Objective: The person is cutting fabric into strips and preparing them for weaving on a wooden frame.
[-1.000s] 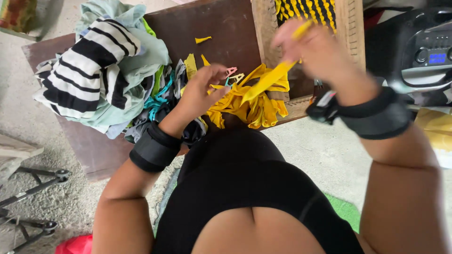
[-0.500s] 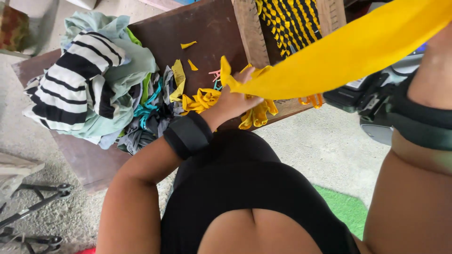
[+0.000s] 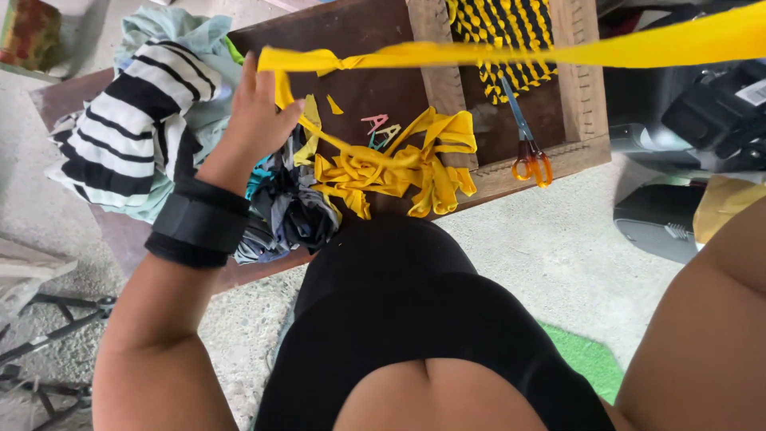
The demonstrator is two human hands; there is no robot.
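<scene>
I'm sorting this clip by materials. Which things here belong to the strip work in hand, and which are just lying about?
In use: left hand gripping the knotted yellow fabric strip; yellow strip pile; wooden loom frame with yellow-black weave; scissors.

Lying about: striped garment; dark cloth heap; green mat.

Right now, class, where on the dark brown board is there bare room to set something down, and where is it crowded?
Bare patches: the dark brown board between the left hand and the wooden weaving frame, under the stretched yellow fabric strip. Crowded: the heap of yellow fabric strips, the striped black-and-white garment, and the orange-handled scissors on the frame's corner.
</scene>
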